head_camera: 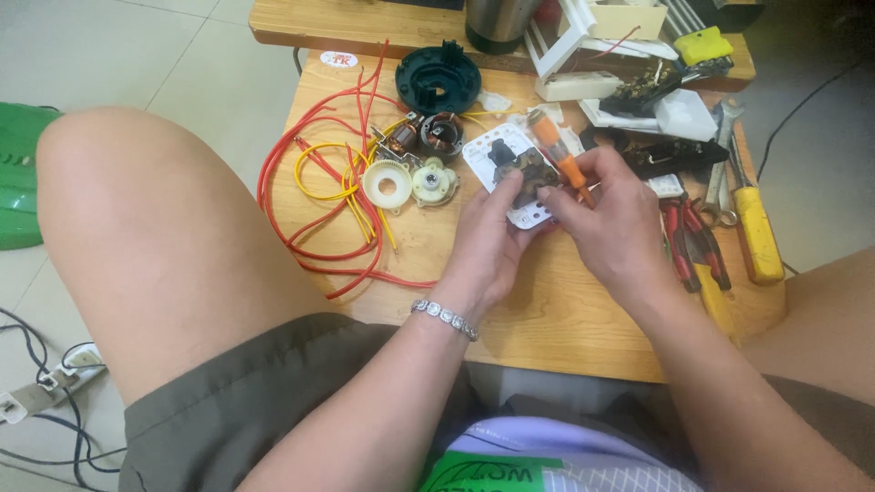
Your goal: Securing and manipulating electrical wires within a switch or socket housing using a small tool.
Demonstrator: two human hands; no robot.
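left hand (488,239) gripping white plate (510,159), right hand (611,223) holding orange screwdriver (558,155)

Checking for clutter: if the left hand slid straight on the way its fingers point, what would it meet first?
Left hand points up-right; beyond the white plate it holds, probably the orange screwdriver, though depth is unclear.
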